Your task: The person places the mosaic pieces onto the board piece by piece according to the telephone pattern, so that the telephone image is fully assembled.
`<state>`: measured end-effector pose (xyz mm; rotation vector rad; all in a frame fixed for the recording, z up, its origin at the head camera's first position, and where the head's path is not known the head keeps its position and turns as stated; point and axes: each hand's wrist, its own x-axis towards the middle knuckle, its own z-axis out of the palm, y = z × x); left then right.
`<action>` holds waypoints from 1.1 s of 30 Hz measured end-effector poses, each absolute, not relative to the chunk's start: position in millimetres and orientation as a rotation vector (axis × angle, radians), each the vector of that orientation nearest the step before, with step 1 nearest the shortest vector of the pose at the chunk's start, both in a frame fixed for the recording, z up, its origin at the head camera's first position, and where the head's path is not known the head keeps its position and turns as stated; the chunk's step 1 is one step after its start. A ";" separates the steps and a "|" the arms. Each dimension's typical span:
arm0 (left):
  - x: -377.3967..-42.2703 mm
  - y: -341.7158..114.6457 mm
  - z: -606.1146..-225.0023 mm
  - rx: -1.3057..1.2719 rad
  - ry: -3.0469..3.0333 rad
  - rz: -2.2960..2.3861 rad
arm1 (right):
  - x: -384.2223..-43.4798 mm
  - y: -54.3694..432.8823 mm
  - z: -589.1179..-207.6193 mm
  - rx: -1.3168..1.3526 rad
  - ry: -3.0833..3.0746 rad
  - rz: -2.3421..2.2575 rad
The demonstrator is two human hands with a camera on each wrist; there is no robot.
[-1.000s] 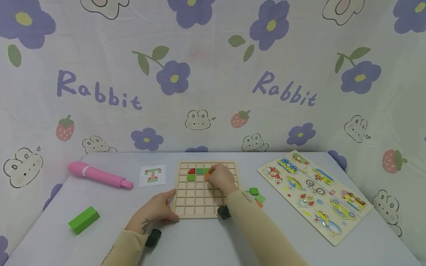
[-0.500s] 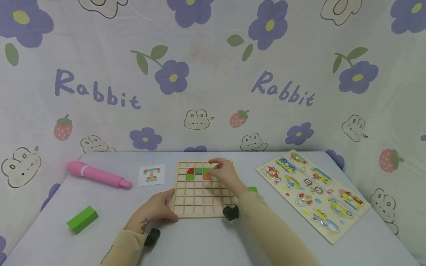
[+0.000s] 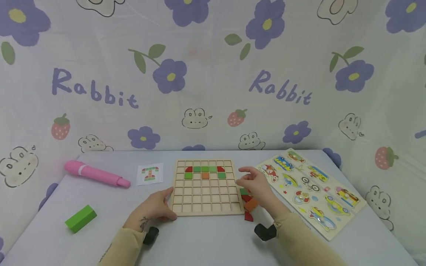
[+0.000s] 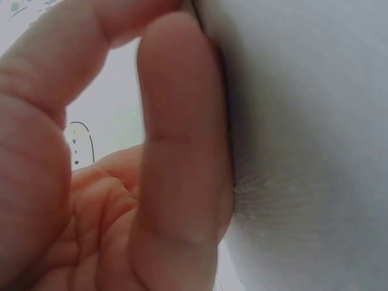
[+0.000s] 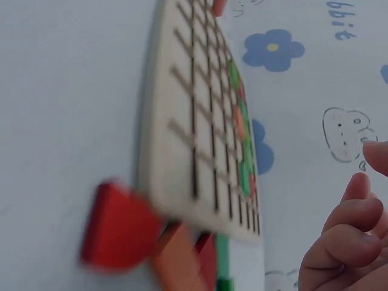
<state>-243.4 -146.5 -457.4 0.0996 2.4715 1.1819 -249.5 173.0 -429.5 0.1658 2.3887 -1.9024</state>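
Observation:
A wooden grid board (image 3: 206, 201) lies in the middle of the table. Along its second row sit red quarter-round pieces (image 3: 220, 169) at both ends, with green squares (image 3: 205, 169) between them. Below these are an orange square (image 3: 205, 175) and two green ones. My left hand (image 3: 151, 207) rests against the board's left edge, the thumb by the near corner. Off the right edge hovers my right hand (image 3: 261, 186), thumb and index finger apart, holding nothing. Under and beside it are loose pieces, including an orange one (image 3: 252, 204) and a red one (image 5: 118, 233).
A card (image 3: 149, 173) with a T-shaped pattern lies left of the board. Further left are a pink microphone-shaped toy (image 3: 100, 176) and a green block (image 3: 81, 218). On the right lies a wooden vehicle puzzle (image 3: 316, 194). Patterned cloth (image 3: 199, 85) hangs behind the table.
My right hand has withdrawn from the board's upper part to the right, over the loose pieces. The row's right-end red piece and the green square below it now show. My left hand stays put.

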 end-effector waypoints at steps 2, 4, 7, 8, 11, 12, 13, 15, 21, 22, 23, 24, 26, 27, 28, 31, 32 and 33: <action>-243.8 -146.4 -457.0 0.095 2.469 1.177 | -241.9 183.4 -433.8 0.241 2.424 -1.844; -244.5 -146.6 -456.9 0.091 2.464 1.165 | -234.7 192.2 -438.8 0.301 2.452 -1.777; -245.0 -146.6 -457.6 0.090 2.468 1.161 | -225.4 202.9 -447.7 0.352 2.501 -1.672; -245.1 -146.5 -457.8 0.094 2.472 1.161 | -222.7 205.9 -451.0 0.359 2.517 -1.638; -245.3 -145.6 -458.5 0.096 2.486 1.168 | -215.5 212.6 -459.5 0.366 2.569 -1.531; -245.3 -145.5 -458.9 0.097 2.490 1.166 | -213.3 214.0 -461.7 0.378 2.583 -1.500; -245.1 -145.3 -458.8 0.096 2.493 1.166 | -211.7 214.9 -463.6 0.380 2.598 -1.469; -245.0 -145.1 -459.4 0.094 2.494 1.166 | -208.8 215.6 -465.6 0.390 2.618 -1.417; -244.2 -144.9 -459.4 0.082 2.490 1.169 | -207.0 213.0 -466.3 0.439 2.655 -1.302; -244.0 -145.1 -459.3 0.089 2.493 1.162 | -207.3 212.3 -466.0 0.445 2.662 -1.287; -243.9 -145.1 -459.1 0.088 2.493 1.161 | -207.6 211.8 -465.8 0.449 2.666 -1.276; -243.7 -145.1 -458.8 0.088 2.494 1.158 | -208.0 211.3 -465.7 0.451 2.672 -1.266; -243.7 -144.9 -458.8 0.090 2.497 1.149 | -208.9 210.7 -465.8 0.454 2.686 -1.240; -243.7 -144.7 -459.0 0.091 2.501 1.143 | -209.4 210.5 -465.8 0.453 2.693 -1.229; -243.6 -144.6 -459.1 0.094 2.504 1.140 | -209.9 210.4 -465.9 0.451 2.698 -1.221; -243.3 -144.5 -458.9 0.093 2.509 1.141 | -211.3 210.3 -465.8 0.447 2.706 -1.211; -243.5 -144.7 -459.2 0.094 2.512 1.141 | -211.6 210.2 -465.5 0.445 2.707 -1.210; -243.5 -144.8 -459.3 0.097 2.513 1.141 | -211.7 210.1 -465.0 0.446 2.706 -1.213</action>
